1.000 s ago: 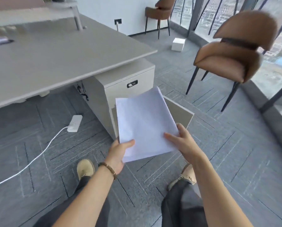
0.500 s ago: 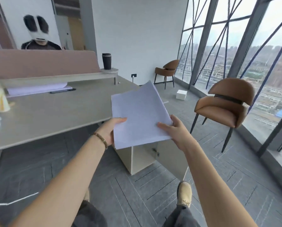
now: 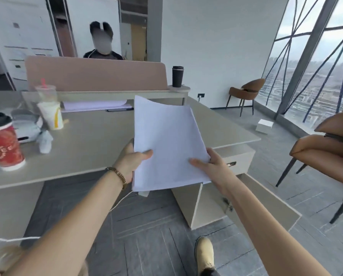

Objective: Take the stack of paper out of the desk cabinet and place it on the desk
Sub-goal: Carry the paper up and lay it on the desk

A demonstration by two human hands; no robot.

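I hold a white stack of paper (image 3: 167,142) in the air over the front right part of the beige desk (image 3: 91,144). My left hand (image 3: 131,161) grips its lower left edge, thumb on top. My right hand (image 3: 210,166) grips its lower right corner. The stack is tilted, its far edge raised and slightly curled. Below and to the right stands the beige desk cabinet (image 3: 238,162) with its door (image 3: 252,204) swung open towards me.
On the desk's left are a red cup (image 3: 4,146), a pale drink cup (image 3: 51,112) and crumpled tissue (image 3: 44,141). A pink divider (image 3: 96,73), a black tumbler (image 3: 177,76) and a seated person are behind. Brown chairs (image 3: 326,148) stand to the right.
The view rose from the floor and cabinet up to desk height. Both hands lifted the paper from in front of the open cabinet to above the desk edge.
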